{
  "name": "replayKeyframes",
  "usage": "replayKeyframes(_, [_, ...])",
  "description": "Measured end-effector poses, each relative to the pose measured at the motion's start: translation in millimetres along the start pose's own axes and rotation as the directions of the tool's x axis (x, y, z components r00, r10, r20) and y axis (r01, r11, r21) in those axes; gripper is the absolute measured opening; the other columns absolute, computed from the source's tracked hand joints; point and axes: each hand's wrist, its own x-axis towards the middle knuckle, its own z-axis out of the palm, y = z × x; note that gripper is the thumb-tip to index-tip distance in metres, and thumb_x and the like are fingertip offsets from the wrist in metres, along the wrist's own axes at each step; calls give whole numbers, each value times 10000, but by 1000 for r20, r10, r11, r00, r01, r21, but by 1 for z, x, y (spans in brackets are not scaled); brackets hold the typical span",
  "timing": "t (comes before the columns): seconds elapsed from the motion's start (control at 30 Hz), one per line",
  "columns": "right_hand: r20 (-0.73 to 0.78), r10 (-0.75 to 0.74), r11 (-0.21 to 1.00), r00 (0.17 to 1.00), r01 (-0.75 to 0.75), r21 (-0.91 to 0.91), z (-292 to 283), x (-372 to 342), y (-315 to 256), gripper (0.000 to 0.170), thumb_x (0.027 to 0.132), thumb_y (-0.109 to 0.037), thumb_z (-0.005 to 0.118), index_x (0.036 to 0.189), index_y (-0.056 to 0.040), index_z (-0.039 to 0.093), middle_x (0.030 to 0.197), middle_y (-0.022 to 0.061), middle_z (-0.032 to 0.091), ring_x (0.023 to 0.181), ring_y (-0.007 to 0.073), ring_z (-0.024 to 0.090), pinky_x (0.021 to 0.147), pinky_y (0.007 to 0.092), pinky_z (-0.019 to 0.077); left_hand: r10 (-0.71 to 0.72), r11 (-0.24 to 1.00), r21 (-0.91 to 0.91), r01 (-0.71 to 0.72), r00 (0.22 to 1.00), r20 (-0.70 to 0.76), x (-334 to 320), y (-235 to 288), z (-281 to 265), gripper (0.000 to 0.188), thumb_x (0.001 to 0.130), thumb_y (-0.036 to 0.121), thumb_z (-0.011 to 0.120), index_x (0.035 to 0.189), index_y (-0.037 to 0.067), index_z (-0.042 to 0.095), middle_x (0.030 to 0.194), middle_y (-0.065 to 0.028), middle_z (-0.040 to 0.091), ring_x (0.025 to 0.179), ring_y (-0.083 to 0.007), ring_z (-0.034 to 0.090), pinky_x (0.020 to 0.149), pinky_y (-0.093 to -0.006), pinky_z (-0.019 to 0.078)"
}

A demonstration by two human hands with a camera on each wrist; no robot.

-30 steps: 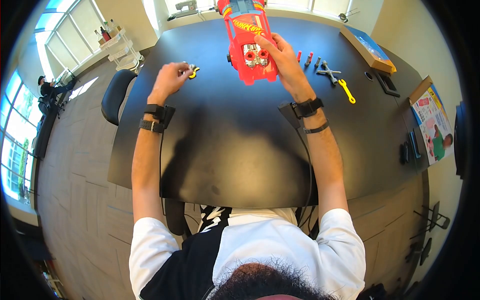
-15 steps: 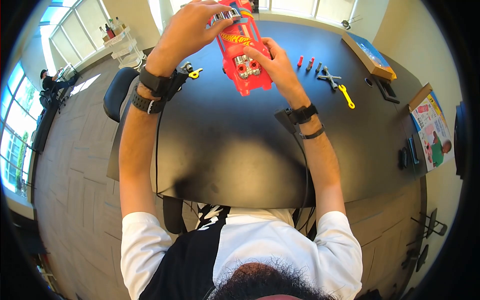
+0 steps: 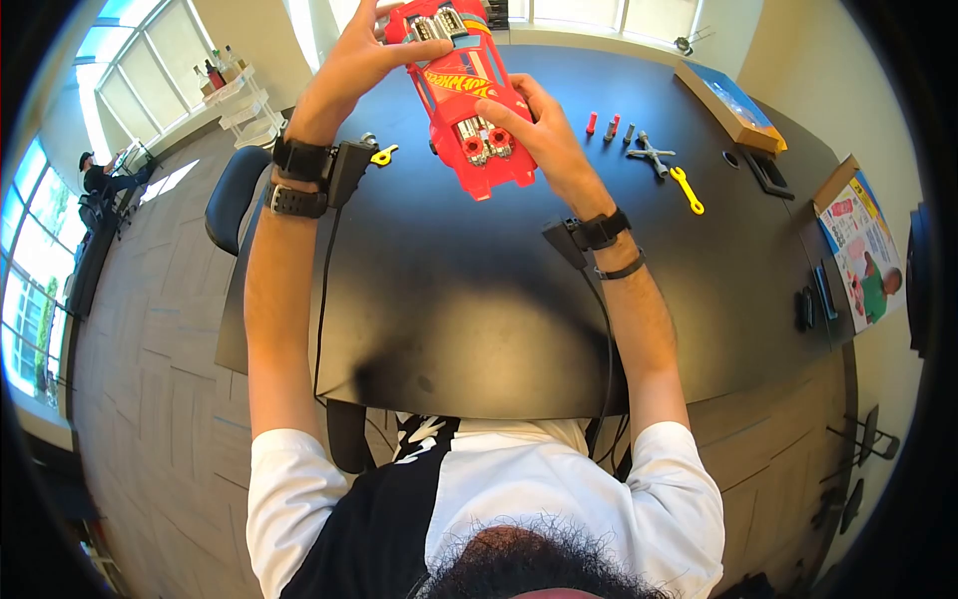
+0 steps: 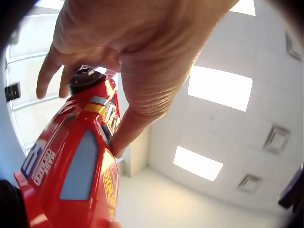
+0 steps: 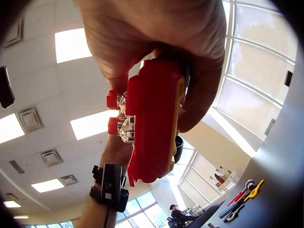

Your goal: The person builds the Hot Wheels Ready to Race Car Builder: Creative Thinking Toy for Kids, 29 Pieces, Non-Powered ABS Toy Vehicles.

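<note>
A red toy car with yellow lettering is held up over the far part of the table. My left hand grips its far end, the thumb lying by a chrome engine piece on top. In the left wrist view the left thumb presses on the car's upper side, while the other fingers reach around past a black wheel. With my right hand I hold the near end from the right, thumb on top. Chrome parts with two red hexagonal ends sit at that near end.
To the right on the dark table lie a yellow wrench, a grey cross-shaped wrench and several small pegs, including a red one. A yellow tool lies left. Boxes stand along the right side. A chair stands left.
My left hand has gone from the small tools at the left up to the car, bringing the chrome piece onto its top. The car, in my right hand, has shifted slightly left and nearer.
</note>
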Motion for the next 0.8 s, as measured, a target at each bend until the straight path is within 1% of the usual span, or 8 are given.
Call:
replayKeyframes(0.03, [15,-8,1000,1000,8,7,0,1,-1,581,948,-358,816,1290,39,564,1200,122,672,1054,143,699,907,312,597,-218,931,-267,249,966,141,-2,3,-1,823,911,257,835,1587,77,401,1354,-101,662,1262,-231,642,1056,-439,527])
replayKeyframes(0.07, [18,-9,1000,1000,9,6,0,1,-1,581,948,-358,816,1290,39,564,1200,122,672,1054,143,699,907,312,597,-218,931,-266,248,966,138,-3,3,1,823,911,257,835,1587,77,401,1354,-101,662,1262,-231,642,1056,-439,527])
replayKeyframes(0.13, [22,-21,999,1000,22,-36,0,1,-1,596,946,-365,818,1298,42,561,1205,125,672,1069,149,695,918,316,595,-224,830,-491,265,964,143,-5,-2,8,759,909,198,824,1544,55,433,1348,-106,657,1225,-204,662,1023,-401,556])
replayKeyframes(0.47, [36,-23,995,999,26,-95,-2,0,2,623,940,-376,824,1312,45,555,1223,129,667,1087,155,689,919,314,592,-277,776,-552,305,951,136,-2,-8,15,553,908,66,738,1419,68,528,1297,-66,673,1181,-157,677,954,-376,601])
replayKeyframes(0.57, [53,-19,995,998,24,-101,-3,1,5,622,940,-377,824,1315,42,556,1225,129,665,1084,153,688,916,314,591,-273,799,-527,290,956,112,-5,-4,15,555,910,117,768,1416,78,542,1301,-63,673,1170,-149,679,952,-380,602])
replayKeyframes(0.67, [49,7,999,999,-4,-47,-1,0,1,618,940,-376,825,1315,37,558,1229,129,664,1084,151,687,915,313,591,-299,854,-421,307,950,86,-10,-5,10,548,965,285,753,1435,91,549,1363,-83,641,1202,-168,667,965,-395,598])
replayKeyframes(0.73, [26,-4,997,1000,6,-72,1,-1,-2,604,942,-376,823,1306,30,566,1205,121,678,1054,139,694,893,303,594,-153,815,-553,175,984,87,-12,-28,-5,611,1006,482,677,1462,97,542,1426,-106,601,1246,-197,650,972,-408,596])
replayKeyframes(0.8, [16,-5,997,1000,6,-77,-2,1,-1,596,943,-377,822,1300,28,570,1189,116,686,1035,131,699,878,296,596,-169,842,-511,173,984,54,-8,-49,-21,665,1025,579,599,1492,112,527,1445,-110,576,1270,-213,633,974,-413,593])
